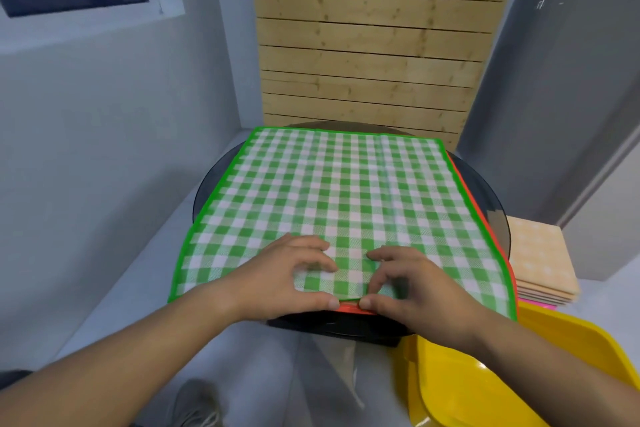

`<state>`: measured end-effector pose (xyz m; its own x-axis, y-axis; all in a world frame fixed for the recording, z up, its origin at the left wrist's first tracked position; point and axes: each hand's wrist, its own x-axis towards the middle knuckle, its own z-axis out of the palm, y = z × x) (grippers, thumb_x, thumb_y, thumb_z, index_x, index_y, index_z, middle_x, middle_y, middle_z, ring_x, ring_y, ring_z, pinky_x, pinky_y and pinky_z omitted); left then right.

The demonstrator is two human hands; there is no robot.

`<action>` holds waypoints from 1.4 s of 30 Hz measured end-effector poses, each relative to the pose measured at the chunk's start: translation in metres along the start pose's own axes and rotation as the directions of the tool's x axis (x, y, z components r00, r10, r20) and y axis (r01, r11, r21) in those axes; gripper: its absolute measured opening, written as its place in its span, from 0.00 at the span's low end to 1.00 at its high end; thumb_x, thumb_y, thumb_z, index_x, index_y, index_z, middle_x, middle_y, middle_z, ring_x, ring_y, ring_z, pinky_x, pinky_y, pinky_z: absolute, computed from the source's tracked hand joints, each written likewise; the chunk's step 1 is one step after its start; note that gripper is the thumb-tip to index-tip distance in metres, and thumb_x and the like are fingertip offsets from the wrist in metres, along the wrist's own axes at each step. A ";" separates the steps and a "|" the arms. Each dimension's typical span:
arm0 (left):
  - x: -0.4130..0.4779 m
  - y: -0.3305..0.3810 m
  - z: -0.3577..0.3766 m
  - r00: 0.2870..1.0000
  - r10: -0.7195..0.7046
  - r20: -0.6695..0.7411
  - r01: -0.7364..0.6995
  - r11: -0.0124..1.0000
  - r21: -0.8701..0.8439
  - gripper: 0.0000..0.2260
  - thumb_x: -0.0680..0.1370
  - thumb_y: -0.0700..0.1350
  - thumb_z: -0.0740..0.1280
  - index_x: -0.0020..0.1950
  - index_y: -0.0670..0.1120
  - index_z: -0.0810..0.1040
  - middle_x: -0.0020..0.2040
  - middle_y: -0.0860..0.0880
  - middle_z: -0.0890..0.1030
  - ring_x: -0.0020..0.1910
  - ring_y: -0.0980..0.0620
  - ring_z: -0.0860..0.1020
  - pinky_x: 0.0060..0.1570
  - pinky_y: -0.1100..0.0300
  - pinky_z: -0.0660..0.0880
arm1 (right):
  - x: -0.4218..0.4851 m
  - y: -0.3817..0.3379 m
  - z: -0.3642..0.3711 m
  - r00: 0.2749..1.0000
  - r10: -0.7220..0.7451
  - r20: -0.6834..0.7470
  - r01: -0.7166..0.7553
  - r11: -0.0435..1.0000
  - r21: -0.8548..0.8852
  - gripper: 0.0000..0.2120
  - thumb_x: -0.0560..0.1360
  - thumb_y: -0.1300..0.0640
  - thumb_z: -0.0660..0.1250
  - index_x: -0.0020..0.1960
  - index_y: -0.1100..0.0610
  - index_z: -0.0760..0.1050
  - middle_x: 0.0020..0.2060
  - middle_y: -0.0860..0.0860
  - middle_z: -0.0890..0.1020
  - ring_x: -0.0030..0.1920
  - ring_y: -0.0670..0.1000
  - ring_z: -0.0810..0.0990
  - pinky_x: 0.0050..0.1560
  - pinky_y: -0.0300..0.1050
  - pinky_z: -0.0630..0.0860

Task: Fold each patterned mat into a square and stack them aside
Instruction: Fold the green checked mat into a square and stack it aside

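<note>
A green-and-white checked mat (339, 194) with a bright green border lies spread flat over a round dark table (485, 194). Beneath it a red-edged mat (464, 180) shows along the right side and at the near edge. My left hand (294, 274) and my right hand (412, 284) sit side by side at the middle of the near edge. On each hand the fingers lie curled on top of the green mat while the thumb is at its edge, so both pinch that edge.
A stack of folded pale orange mats (540, 260) lies to the right of the table, over something pink. A yellow plastic chair (502, 374) stands at lower right. A wooden slatted panel (374, 45) rises behind the table, with grey walls either side.
</note>
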<state>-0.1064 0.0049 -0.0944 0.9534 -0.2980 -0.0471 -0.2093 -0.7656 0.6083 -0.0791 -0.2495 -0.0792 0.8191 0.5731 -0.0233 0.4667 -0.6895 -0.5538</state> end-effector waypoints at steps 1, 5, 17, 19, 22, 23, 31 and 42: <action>0.000 0.001 -0.001 1.000 0.002 -0.002 -0.002 1.000 -0.008 0.24 0.70 0.64 0.76 0.64 0.63 0.79 0.72 0.66 0.67 0.73 0.68 0.60 0.75 0.63 0.58 | -0.001 -0.001 0.000 1.000 0.004 0.001 -0.004 1.000 0.004 0.08 0.71 0.39 0.71 0.44 0.42 0.81 0.65 0.35 0.71 0.64 0.35 0.63 0.67 0.38 0.64; 0.000 0.004 -0.008 1.000 -0.004 -0.011 0.004 1.000 -0.013 0.23 0.70 0.61 0.77 0.63 0.60 0.80 0.67 0.66 0.72 0.69 0.70 0.66 0.66 0.76 0.60 | 0.000 -0.004 -0.003 1.000 0.023 -0.005 -0.023 0.999 0.025 0.07 0.72 0.40 0.71 0.42 0.43 0.82 0.61 0.34 0.74 0.62 0.34 0.67 0.64 0.38 0.68; 0.006 0.019 -0.053 0.995 0.034 -0.098 -0.037 0.999 -0.031 0.11 0.76 0.58 0.72 0.55 0.55 0.85 0.53 0.62 0.84 0.55 0.68 0.78 0.57 0.72 0.71 | 0.017 -0.027 -0.032 0.926 0.114 -0.361 -0.130 0.991 -0.020 0.12 0.71 0.40 0.72 0.36 0.47 0.80 0.35 0.42 0.81 0.39 0.42 0.79 0.42 0.48 0.79; 0.012 0.023 -0.064 0.988 0.073 -0.134 -0.077 0.997 -0.024 0.07 0.78 0.55 0.71 0.51 0.54 0.86 0.49 0.62 0.85 0.52 0.66 0.80 0.54 0.72 0.72 | 0.024 -0.032 -0.042 0.912 0.111 -0.396 -0.138 0.990 -0.041 0.13 0.71 0.40 0.71 0.36 0.48 0.79 0.34 0.43 0.81 0.36 0.43 0.78 0.40 0.49 0.78; 0.030 0.029 -0.085 0.977 0.098 -0.188 -0.094 0.995 0.031 0.08 0.79 0.55 0.70 0.49 0.54 0.86 0.47 0.61 0.85 0.50 0.64 0.80 0.51 0.69 0.74 | 0.042 -0.038 -0.062 0.888 0.059 -0.456 -0.130 0.983 -0.127 0.13 0.72 0.40 0.71 0.37 0.48 0.79 0.34 0.45 0.80 0.36 0.46 0.78 0.36 0.47 0.75; 0.037 0.031 -0.093 0.975 0.101 -0.199 -0.093 0.994 0.052 0.08 0.79 0.56 0.70 0.49 0.54 0.86 0.47 0.61 0.85 0.50 0.64 0.80 0.51 0.68 0.74 | 0.050 -0.039 -0.069 0.882 0.036 -0.470 -0.128 0.978 -0.164 0.12 0.73 0.41 0.70 0.38 0.48 0.80 0.35 0.45 0.80 0.37 0.47 0.78 0.36 0.46 0.74; 0.115 0.026 -0.147 0.980 0.113 -0.166 0.000 0.827 0.561 0.12 0.79 0.60 0.66 0.49 0.53 0.83 0.46 0.56 0.83 0.48 0.51 0.79 0.48 0.52 0.77 | 0.134 -0.013 -0.107 0.912 -0.171 -0.372 -0.019 0.890 -0.455 0.12 0.76 0.43 0.67 0.44 0.50 0.81 0.41 0.47 0.82 0.45 0.54 0.78 0.44 0.47 0.70; 0.216 -0.045 -0.101 0.931 -0.142 -0.335 0.264 0.898 0.353 0.11 0.80 0.58 0.67 0.50 0.52 0.84 0.53 0.54 0.84 0.57 0.49 0.78 0.58 0.54 0.69 | 0.238 0.067 -0.070 0.926 0.142 -0.351 -0.224 0.953 -0.206 0.10 0.74 0.44 0.68 0.37 0.48 0.76 0.38 0.44 0.80 0.46 0.52 0.79 0.52 0.48 0.71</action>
<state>0.1309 0.0324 -0.0520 0.9906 0.0223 0.1347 -0.0128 -0.9671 0.2540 0.1707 -0.1897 -0.0636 0.9413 0.2775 0.1922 0.3300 -0.8764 -0.3507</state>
